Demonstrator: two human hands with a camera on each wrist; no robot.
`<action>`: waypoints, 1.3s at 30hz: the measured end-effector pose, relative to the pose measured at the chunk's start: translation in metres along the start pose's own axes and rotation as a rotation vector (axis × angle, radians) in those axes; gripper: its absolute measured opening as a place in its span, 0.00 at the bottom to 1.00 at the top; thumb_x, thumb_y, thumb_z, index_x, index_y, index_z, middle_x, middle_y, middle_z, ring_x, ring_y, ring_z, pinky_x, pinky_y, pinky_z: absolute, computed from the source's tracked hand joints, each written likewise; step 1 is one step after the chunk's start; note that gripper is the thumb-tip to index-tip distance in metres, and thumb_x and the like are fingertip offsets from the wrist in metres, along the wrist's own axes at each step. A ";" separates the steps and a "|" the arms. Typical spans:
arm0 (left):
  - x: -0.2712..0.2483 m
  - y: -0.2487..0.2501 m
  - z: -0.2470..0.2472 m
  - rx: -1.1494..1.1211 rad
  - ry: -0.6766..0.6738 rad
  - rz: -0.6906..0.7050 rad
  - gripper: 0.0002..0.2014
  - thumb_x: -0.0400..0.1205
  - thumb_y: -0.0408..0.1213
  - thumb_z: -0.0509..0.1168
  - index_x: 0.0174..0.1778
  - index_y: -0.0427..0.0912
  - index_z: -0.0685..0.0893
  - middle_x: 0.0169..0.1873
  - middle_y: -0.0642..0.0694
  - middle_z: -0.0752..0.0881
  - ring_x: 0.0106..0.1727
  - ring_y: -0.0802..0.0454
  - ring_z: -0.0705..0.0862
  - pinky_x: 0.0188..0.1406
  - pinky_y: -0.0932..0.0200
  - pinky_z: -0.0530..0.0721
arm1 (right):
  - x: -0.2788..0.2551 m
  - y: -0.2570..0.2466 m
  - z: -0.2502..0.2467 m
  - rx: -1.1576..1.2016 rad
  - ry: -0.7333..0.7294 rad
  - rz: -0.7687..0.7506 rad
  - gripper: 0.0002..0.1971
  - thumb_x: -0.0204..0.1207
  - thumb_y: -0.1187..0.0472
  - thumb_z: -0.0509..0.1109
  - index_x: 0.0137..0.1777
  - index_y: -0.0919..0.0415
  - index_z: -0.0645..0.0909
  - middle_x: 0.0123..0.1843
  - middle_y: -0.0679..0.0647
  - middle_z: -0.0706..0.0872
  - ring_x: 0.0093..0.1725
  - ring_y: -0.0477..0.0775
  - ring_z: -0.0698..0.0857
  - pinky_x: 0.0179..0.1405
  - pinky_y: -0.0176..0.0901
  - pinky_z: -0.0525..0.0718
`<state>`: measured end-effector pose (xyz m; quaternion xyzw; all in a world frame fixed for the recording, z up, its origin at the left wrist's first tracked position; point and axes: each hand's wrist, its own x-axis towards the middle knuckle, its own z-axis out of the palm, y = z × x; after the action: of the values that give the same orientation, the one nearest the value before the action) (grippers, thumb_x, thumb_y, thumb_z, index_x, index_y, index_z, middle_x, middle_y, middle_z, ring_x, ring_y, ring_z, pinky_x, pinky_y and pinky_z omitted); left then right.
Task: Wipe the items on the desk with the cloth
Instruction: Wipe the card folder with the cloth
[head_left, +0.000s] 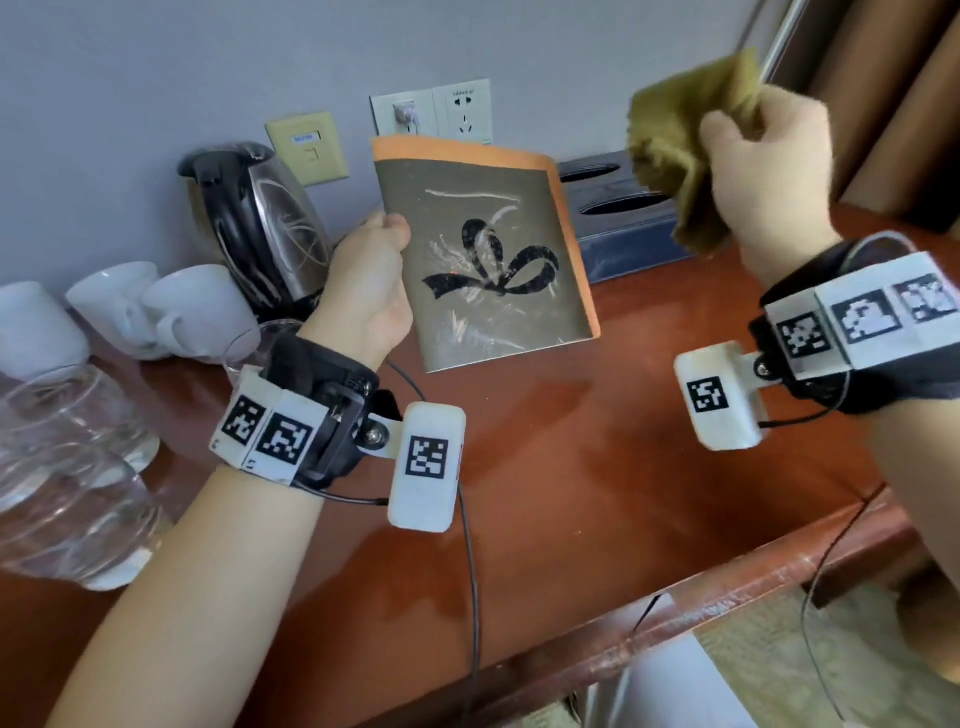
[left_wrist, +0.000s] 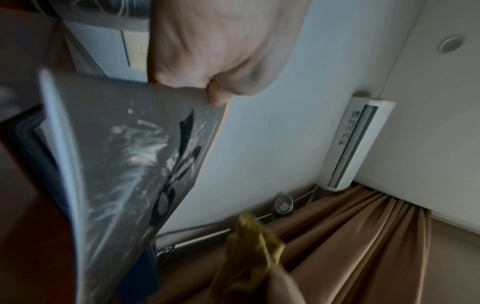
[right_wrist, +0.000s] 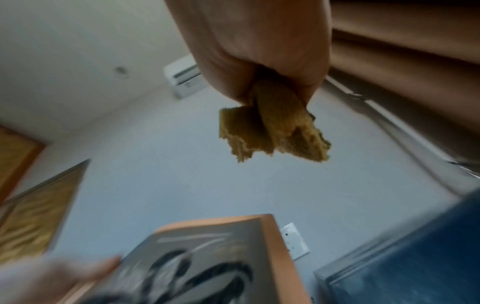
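A grey booklet (head_left: 483, 260) with an orange spine and a black ribbon drawing is held up above the desk, its cover facing me. My left hand (head_left: 371, 283) grips it by its left edge, thumb on the cover. The same booklet (left_wrist: 124, 164) fills the left wrist view and shows blurred (right_wrist: 207, 263) low in the right wrist view. My right hand (head_left: 763, 156) is raised at the upper right and clutches a bunched olive cloth (head_left: 685, 156), apart from the booklet. The cloth (right_wrist: 272, 127) hangs out of the fist.
A steel kettle (head_left: 260, 223), white cups (head_left: 156, 306) and clear glasses (head_left: 67, 467) stand along the left of the red-brown desk (head_left: 597, 467). A dark blue tissue box (head_left: 623, 213) sits at the back against the wall. Brown curtains (head_left: 893, 104) hang at the right.
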<state>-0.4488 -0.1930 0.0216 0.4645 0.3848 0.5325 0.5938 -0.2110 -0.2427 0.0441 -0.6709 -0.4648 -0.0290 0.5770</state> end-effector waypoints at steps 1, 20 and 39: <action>0.000 -0.003 0.003 -0.016 0.005 0.003 0.14 0.91 0.31 0.46 0.51 0.42 0.77 0.46 0.45 0.85 0.45 0.52 0.83 0.52 0.55 0.83 | -0.010 -0.011 0.005 -0.044 -0.035 -0.090 0.11 0.77 0.61 0.61 0.50 0.68 0.81 0.43 0.59 0.80 0.41 0.43 0.76 0.40 0.36 0.68; -0.020 -0.012 0.026 -0.174 -0.206 -0.014 0.15 0.91 0.32 0.45 0.63 0.41 0.76 0.50 0.43 0.85 0.46 0.52 0.86 0.45 0.57 0.88 | -0.034 -0.019 0.058 -0.130 -0.786 -0.466 0.31 0.85 0.62 0.56 0.83 0.63 0.46 0.85 0.62 0.44 0.84 0.59 0.44 0.81 0.42 0.45; -0.014 -0.010 0.019 -0.245 -0.197 -0.033 0.16 0.89 0.28 0.48 0.65 0.37 0.79 0.53 0.41 0.86 0.50 0.50 0.86 0.48 0.57 0.87 | -0.066 -0.035 0.058 -0.046 -0.757 -0.617 0.29 0.80 0.74 0.58 0.81 0.63 0.58 0.84 0.60 0.53 0.83 0.60 0.45 0.76 0.36 0.43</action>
<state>-0.4298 -0.2097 0.0164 0.4321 0.2645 0.5174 0.6896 -0.3005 -0.2385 0.0129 -0.4779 -0.8184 0.0369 0.3170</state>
